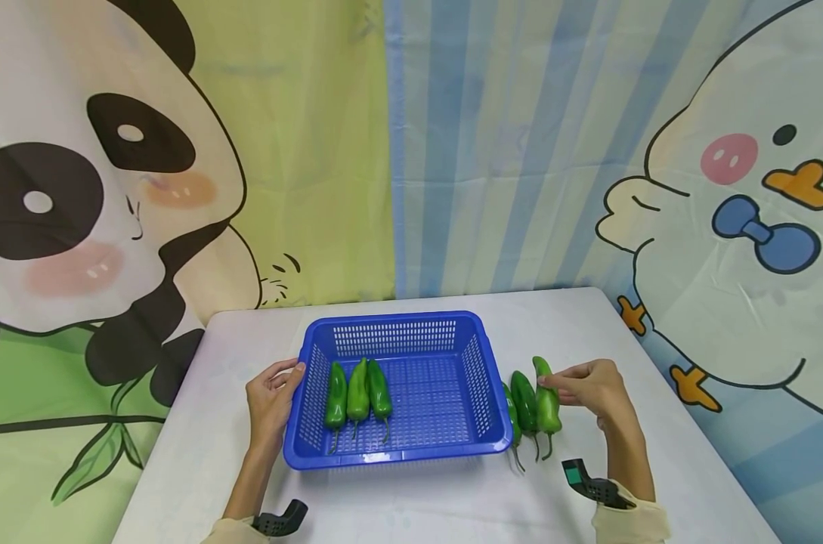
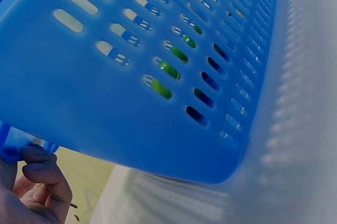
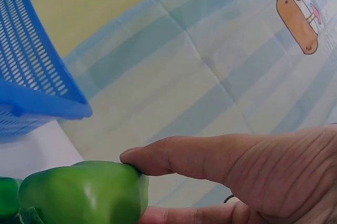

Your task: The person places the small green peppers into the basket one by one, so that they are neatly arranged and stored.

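Note:
A blue plastic basket [image 1: 425,455] stands on the white table, with three green peppers [image 1: 358,390] side by side in its left part. The left hand [image 1: 270,400] grips the basket's left rim; in the left wrist view its fingers [image 2: 47,174] curl at the rim. To the right of the basket lie more green peppers [image 1: 524,402], one partly hidden by the basket's edge. The right hand [image 1: 598,389] pinches the rightmost pepper [image 1: 548,408] between thumb and fingers. In the right wrist view the thumb [image 3: 174,155] presses that pepper's [image 3: 84,195] side.
The white table [image 1: 438,506] reaches back to curtains printed with a panda [image 1: 180,189] on the left and a white bird [image 1: 724,302] on the right. A dark wrist mount [image 1: 598,486] is on the right wrist and another [image 1: 282,520] on the left.

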`<state>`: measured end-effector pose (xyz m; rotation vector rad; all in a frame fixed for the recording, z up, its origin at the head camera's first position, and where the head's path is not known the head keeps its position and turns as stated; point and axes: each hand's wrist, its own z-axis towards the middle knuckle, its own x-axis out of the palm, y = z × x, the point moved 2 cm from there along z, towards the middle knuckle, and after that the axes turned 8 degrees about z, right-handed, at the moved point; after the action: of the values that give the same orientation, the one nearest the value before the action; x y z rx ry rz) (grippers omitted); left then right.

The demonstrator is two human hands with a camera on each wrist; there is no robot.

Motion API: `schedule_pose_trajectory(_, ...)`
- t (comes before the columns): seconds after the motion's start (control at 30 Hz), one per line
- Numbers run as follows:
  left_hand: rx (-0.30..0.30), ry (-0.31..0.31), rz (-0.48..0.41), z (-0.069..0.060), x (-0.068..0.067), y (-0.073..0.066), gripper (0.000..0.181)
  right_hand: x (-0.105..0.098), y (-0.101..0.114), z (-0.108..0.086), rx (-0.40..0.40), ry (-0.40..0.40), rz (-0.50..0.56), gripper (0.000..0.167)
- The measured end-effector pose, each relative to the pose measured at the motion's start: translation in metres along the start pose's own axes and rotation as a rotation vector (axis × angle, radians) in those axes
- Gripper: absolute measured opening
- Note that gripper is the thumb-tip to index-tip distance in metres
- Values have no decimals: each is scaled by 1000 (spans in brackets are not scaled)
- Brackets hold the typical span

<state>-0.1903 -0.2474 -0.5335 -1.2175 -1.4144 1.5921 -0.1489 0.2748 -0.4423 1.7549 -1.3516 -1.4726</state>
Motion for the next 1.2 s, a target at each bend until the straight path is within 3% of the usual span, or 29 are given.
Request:
schedule_pose_trajectory(0.63, 4, 1, 19, 0, 1, -3, 40, 2, 19, -8, -5, 10, 35, 63)
schedule_pose_trajectory(1.2, -4, -2, 24, 1, 0, 0, 40, 29, 39, -10, -137, 59, 99, 47)
